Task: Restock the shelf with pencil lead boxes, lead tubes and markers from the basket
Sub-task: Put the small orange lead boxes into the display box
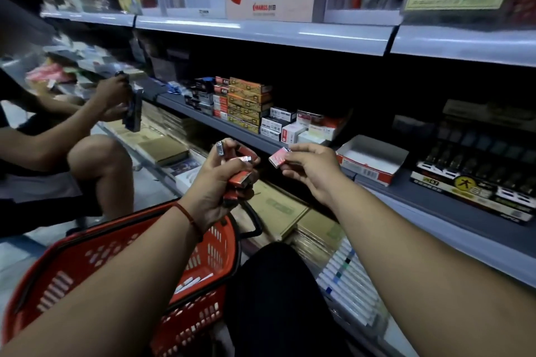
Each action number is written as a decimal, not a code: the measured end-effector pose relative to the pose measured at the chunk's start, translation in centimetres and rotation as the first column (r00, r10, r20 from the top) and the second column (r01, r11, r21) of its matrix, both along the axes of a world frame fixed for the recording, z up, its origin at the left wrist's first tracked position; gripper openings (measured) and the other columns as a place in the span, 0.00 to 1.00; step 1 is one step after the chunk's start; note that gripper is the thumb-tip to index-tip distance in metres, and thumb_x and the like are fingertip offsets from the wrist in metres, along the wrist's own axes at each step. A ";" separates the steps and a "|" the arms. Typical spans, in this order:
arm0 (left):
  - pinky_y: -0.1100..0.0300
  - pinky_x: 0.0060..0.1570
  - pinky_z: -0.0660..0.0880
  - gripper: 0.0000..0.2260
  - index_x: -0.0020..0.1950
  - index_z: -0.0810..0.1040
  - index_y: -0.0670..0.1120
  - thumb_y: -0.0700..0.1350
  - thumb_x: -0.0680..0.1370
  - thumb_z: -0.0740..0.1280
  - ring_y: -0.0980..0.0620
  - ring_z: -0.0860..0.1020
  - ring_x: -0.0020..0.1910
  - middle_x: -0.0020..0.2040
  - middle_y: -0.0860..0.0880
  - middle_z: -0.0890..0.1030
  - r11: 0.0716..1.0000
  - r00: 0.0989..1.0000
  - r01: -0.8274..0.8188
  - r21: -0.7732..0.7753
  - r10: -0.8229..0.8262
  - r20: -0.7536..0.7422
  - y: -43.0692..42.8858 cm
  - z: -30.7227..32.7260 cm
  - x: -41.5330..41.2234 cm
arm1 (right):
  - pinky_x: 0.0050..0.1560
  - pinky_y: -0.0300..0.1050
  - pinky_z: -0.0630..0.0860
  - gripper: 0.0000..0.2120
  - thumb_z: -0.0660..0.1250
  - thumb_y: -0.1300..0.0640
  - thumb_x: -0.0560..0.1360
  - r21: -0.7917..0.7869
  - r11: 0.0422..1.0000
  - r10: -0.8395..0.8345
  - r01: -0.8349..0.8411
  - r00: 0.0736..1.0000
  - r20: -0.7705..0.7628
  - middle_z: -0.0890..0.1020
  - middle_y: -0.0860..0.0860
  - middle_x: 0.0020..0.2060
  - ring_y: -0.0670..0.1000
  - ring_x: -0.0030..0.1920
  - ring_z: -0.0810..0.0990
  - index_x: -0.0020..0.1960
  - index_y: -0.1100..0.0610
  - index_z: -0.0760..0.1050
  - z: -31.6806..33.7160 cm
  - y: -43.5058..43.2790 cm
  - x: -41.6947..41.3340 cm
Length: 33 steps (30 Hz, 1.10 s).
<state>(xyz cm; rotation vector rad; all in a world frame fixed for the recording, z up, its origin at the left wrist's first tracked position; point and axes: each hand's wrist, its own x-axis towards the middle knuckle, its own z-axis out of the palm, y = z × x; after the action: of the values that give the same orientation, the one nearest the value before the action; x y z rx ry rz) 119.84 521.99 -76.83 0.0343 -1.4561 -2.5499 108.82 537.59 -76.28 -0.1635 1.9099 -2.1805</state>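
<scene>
My left hand (223, 182) grips a bunch of small red lead boxes (240, 180), held above the red basket (87, 264). My right hand (311, 166) pinches a single red lead box (278, 157) a short way to the right, in front of the middle shelf's edge (232, 132). An open white-and-red display carton (371, 162), nothing visible inside it, sits on that shelf just right of my right hand. White tubes or markers (191, 282) lie in the basket's bottom.
Stacked orange, black and white boxes (249, 104) fill the shelf left of the carton; a black tray of markers (475, 180) sits to its right. Notebooks (290, 211) lie on the bottom shelf. Another person (72, 136) crouches at the left, handling packs.
</scene>
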 end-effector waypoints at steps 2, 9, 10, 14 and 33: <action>0.66 0.27 0.63 0.20 0.54 0.68 0.53 0.29 0.75 0.64 0.50 0.71 0.34 0.45 0.43 0.79 1.000 1.000 -0.022 0.014 0.022 -0.006 -0.3 -0.2 1.0 | 0.39 0.44 0.83 0.06 0.71 0.69 0.75 -0.010 0.999 0.033 -0.033 0.999 0.007 0.84 0.62 0.44 0.53 0.34 0.83 0.48 0.60 0.80 -0.2 -0.9 0.4; 0.63 0.27 0.66 0.18 0.56 0.69 0.53 0.29 0.77 0.64 0.48 0.73 0.35 0.48 0.39 0.77 0.992 0.992 -0.123 0.002 0.123 0.022 -0.8 0.2 3.5 | 0.43 0.46 0.83 0.06 0.72 0.69 0.74 0.023 0.989 0.144 -0.144 0.990 -0.003 0.85 0.62 0.44 0.55 0.37 0.84 0.47 0.60 0.82 -0.4 -2.7 2.0; 0.62 0.28 0.66 0.18 0.56 0.70 0.52 0.29 0.77 0.64 0.47 0.74 0.35 0.47 0.40 0.79 0.991 0.991 -0.131 -0.008 0.131 0.019 -0.7 0.4 3.5 | 0.42 0.45 0.83 0.06 0.72 0.69 0.74 0.027 0.988 0.151 -0.150 0.989 -0.009 0.85 0.62 0.44 0.56 0.37 0.84 0.48 0.60 0.82 -0.3 -2.7 2.1; 0.61 0.32 0.65 0.16 0.49 0.74 0.52 0.30 0.76 0.65 0.46 0.75 0.37 0.45 0.43 0.83 0.992 0.993 -0.121 -0.036 0.121 -0.007 -0.3 1.2 3.1 | 0.40 0.44 0.83 0.06 0.72 0.69 0.74 0.022 0.990 0.143 -0.143 0.989 -0.028 0.85 0.60 0.40 0.54 0.34 0.82 0.47 0.60 0.82 0.6 -1.9 2.2; 0.65 0.26 0.65 0.20 0.64 0.65 0.53 0.32 0.80 0.61 0.49 0.72 0.34 0.48 0.40 0.77 0.988 0.995 -0.068 -0.140 0.077 0.058 4.4 3.2 -6.0 | 0.34 0.42 0.80 0.08 0.73 0.70 0.72 0.085 0.984 0.165 -0.156 0.981 -0.107 0.84 0.60 0.43 0.54 0.35 0.83 0.44 0.58 0.81 0.3 2.8 -6.2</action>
<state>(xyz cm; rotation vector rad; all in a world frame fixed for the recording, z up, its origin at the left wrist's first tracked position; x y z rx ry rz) 113.82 526.39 -73.60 0.1461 -1.6206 -2.4056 102.65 540.36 -75.99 -0.4214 1.9610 -2.0296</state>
